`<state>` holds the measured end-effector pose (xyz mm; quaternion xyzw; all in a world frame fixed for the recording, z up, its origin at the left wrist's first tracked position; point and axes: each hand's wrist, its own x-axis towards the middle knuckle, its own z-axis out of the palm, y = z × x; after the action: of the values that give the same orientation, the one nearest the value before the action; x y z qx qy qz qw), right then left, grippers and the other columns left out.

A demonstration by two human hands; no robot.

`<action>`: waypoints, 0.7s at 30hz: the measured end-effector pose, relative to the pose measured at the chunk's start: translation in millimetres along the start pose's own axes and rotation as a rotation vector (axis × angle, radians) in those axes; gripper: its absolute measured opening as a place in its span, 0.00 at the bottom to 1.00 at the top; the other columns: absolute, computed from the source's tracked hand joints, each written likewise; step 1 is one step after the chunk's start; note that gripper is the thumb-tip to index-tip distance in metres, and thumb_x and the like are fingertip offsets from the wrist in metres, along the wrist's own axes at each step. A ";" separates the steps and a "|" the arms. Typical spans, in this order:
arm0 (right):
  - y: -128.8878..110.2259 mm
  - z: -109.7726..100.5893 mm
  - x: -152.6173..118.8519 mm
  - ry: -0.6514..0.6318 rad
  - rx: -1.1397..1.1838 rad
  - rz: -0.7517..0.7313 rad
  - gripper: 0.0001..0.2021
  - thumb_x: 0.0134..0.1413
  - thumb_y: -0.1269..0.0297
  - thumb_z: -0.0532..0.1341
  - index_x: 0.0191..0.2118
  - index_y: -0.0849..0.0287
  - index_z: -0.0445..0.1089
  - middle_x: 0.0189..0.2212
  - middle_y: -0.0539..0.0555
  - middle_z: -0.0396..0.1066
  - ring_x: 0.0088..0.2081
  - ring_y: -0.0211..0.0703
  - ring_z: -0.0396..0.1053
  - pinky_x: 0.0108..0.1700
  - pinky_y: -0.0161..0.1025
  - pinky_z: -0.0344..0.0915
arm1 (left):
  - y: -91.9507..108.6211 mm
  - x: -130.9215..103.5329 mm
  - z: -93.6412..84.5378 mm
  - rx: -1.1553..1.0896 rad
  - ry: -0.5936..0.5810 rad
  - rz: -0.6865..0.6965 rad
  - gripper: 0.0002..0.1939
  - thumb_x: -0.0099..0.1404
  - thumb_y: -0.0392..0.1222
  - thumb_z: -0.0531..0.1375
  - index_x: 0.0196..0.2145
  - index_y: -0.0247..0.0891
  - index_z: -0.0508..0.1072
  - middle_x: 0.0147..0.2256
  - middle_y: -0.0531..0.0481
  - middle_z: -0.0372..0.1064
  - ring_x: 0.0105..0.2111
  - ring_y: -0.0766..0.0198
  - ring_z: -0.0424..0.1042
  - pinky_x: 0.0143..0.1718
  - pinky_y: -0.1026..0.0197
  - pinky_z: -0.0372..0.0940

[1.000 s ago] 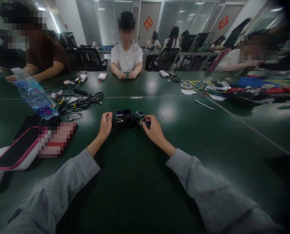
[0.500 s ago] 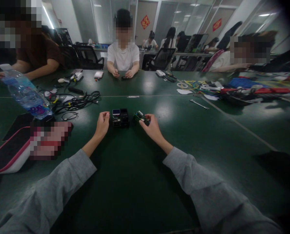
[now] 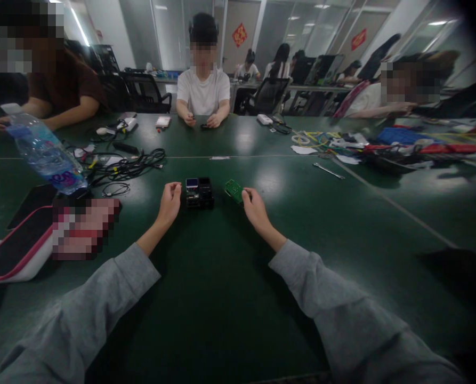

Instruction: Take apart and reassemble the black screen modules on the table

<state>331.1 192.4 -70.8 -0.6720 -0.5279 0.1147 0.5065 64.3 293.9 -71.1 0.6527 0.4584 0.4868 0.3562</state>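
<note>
A green circuit board [image 3: 233, 191] is gripped at its right edge by my right hand [image 3: 257, 209], thumb and fingers closed on it. The board's flat green face is turned toward me. To its left, apart from it, sits a small black electronic device [image 3: 200, 193] with a bluish screen on its left part. My left hand [image 3: 170, 202] is just left of that device, its fingers curled together. Whether anything small is between those fingertips is hidden.
On the left are a tilted-looking water bottle [image 3: 48, 152], a red pixelated item [image 3: 86, 229], a pink-edged case [image 3: 24, 242] and black cables [image 3: 137, 164]. A wrench [image 3: 329, 170] and heaped tools and wires [image 3: 393, 144] lie right. Across the green table [image 3: 206, 277] a person [image 3: 203, 88] sits.
My right hand has turned the circuit board over: its component side showed before, its flat green face now. My left hand and the black device have barely shifted.
</note>
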 end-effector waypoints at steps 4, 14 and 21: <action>2.8 0.1 0.7 0.017 -0.076 -0.007 0.22 0.64 0.48 0.47 0.45 0.58 0.69 0.45 0.63 0.70 0.50 0.56 0.66 0.55 0.57 0.62 | 0.2 -0.3 0.2 -0.011 -0.003 -0.008 0.17 0.72 0.52 0.50 0.49 0.39 0.66 0.49 0.42 0.68 0.49 0.57 0.70 0.54 0.51 0.64; -7.0 -2.7 -6.4 0.013 -0.109 -0.132 0.35 0.58 0.44 0.60 0.64 0.60 0.57 0.52 0.66 0.64 0.52 0.58 0.64 0.53 0.58 0.65 | -2.0 0.1 0.1 -0.007 -0.015 0.009 0.17 0.72 0.53 0.50 0.49 0.39 0.66 0.49 0.42 0.68 0.49 0.57 0.70 0.53 0.51 0.64; -17.4 -6.5 -7.1 -0.018 -0.133 -0.204 0.19 0.64 0.59 0.51 0.55 0.57 0.69 0.48 0.61 0.68 0.50 0.52 0.67 0.55 0.54 0.64 | -7.4 3.1 1.3 -0.013 0.007 0.014 0.17 0.72 0.52 0.50 0.49 0.38 0.67 0.49 0.41 0.68 0.47 0.57 0.71 0.52 0.51 0.65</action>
<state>322.3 181.7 -56.6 -0.6458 -0.6044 0.0334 0.4653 64.0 299.2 -77.3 0.6518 0.4520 0.4944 0.3555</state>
